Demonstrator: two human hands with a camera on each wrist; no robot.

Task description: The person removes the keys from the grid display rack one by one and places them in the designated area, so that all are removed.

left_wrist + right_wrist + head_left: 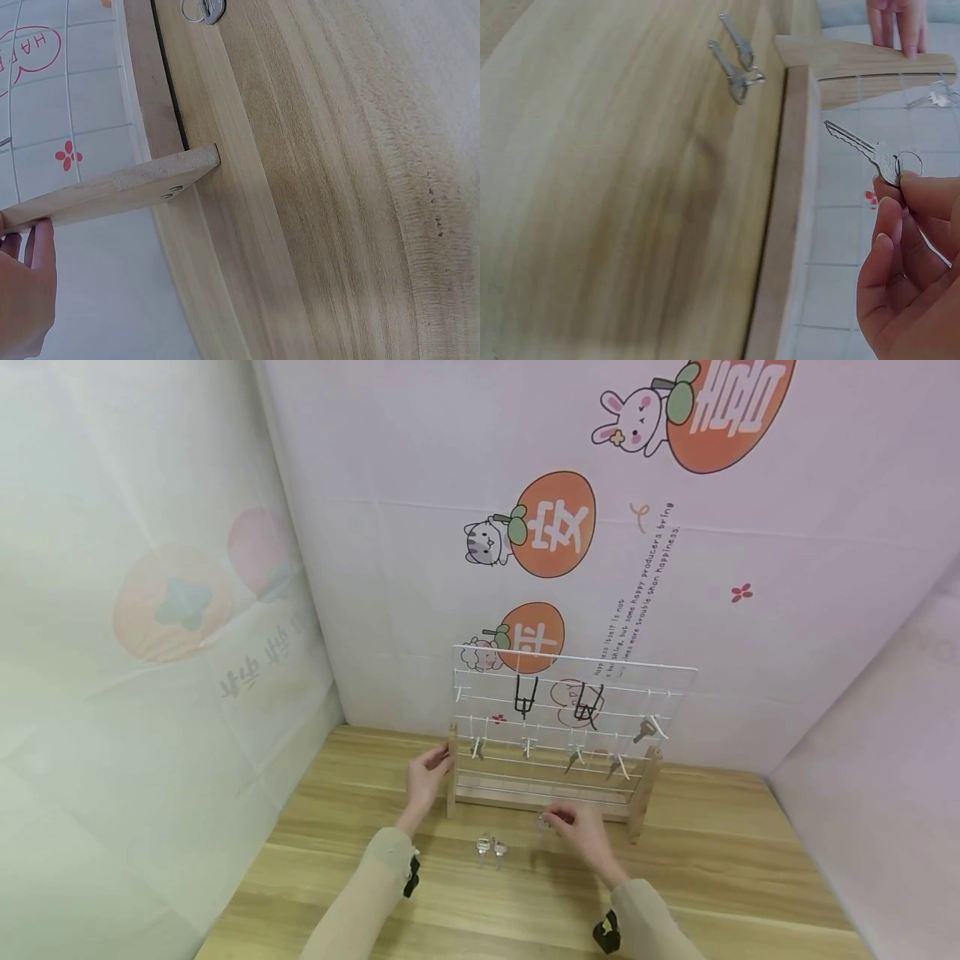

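Observation:
My right hand [581, 828] pinches a silver key [876, 157] by its head, near a small wire ring; the blade points away from the fingers. The key is in front of the low wooden base of a white wire grid rack [573, 670]. At the rack's left end, my left hand [427, 777] holds the wooden side post [112, 187] between its fingers. Two more keys [727, 71] lie side by side on the table in front of the rack. Several keys hang on the grid's white hooks, among them a darker key [645, 730] at upper right.
Two black hooks [525, 695] hang on the upper part of the grid. A right wooden post [643, 797] supports its other end. Behind stands a white printed cloth wall [420, 568], with more cloth at both sides. The table [720, 860] has a wood-grain top.

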